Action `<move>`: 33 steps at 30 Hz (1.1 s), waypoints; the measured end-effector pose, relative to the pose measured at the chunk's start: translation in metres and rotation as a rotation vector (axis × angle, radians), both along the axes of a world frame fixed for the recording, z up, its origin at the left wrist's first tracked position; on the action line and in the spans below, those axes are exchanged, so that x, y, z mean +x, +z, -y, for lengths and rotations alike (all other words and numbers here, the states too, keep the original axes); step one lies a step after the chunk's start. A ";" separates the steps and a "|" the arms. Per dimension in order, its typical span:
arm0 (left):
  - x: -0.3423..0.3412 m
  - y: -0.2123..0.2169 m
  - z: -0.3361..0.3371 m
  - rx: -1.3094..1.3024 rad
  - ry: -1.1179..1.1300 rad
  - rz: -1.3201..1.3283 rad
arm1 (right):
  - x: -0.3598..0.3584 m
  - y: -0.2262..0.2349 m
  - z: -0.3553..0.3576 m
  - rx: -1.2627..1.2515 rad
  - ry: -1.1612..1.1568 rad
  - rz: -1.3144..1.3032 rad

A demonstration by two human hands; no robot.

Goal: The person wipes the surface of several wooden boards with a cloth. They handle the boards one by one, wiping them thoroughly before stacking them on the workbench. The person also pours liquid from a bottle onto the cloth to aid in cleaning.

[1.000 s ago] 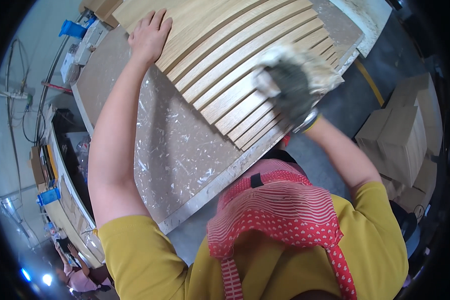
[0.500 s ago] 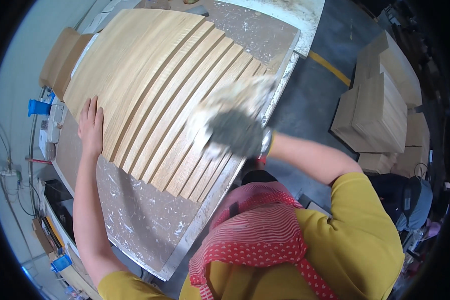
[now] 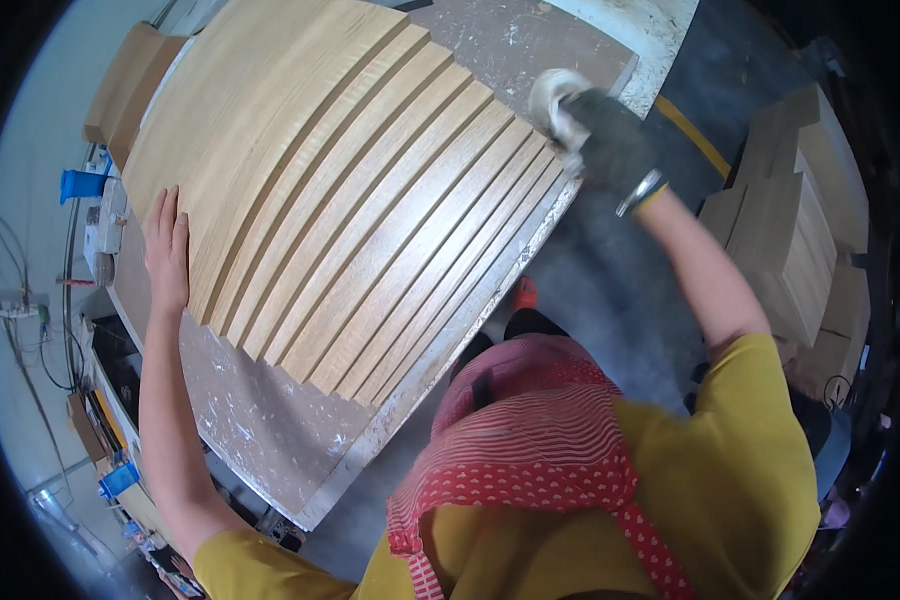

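The wooden boards (image 3: 370,190) lie overlapped on the workbench (image 3: 270,410), pale and straight-grained, one broad face at upper left stepping down toward the right in narrowing strips; a soft sheen crosses the middle steps, and dark lines mark the step edges. Your left hand (image 3: 168,245) rests flat, fingers extended and together, at the left margin of the broad face. Your right hand (image 3: 610,140), in a dark glove, is clamped on a bunched white cloth (image 3: 555,105) by the far right corner of the strips; blur hides the separate fingers. The lowest strip runs just beside the bench's chipped, pale rim. Room shows over the white-flecked top at lower left and upper right; past the rim, floor with a yellow line (image 3: 692,135) separates the bench from stacked tan panels (image 3: 785,240).
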State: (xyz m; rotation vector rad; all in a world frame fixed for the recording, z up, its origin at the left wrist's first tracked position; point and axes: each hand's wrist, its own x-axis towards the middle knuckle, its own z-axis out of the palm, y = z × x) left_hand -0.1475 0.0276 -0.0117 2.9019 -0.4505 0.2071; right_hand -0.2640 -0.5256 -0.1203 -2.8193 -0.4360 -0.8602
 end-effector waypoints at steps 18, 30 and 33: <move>0.032 -0.030 -0.039 0.044 -0.052 0.147 | -0.104 0.036 -0.220 0.372 0.352 -0.369; 0.044 -0.038 -0.039 0.054 -0.026 0.199 | -0.192 0.033 -0.342 0.470 0.641 -0.520; 0.044 -0.039 -0.037 0.025 -0.094 0.209 | -0.188 0.035 -0.301 0.565 0.456 -0.378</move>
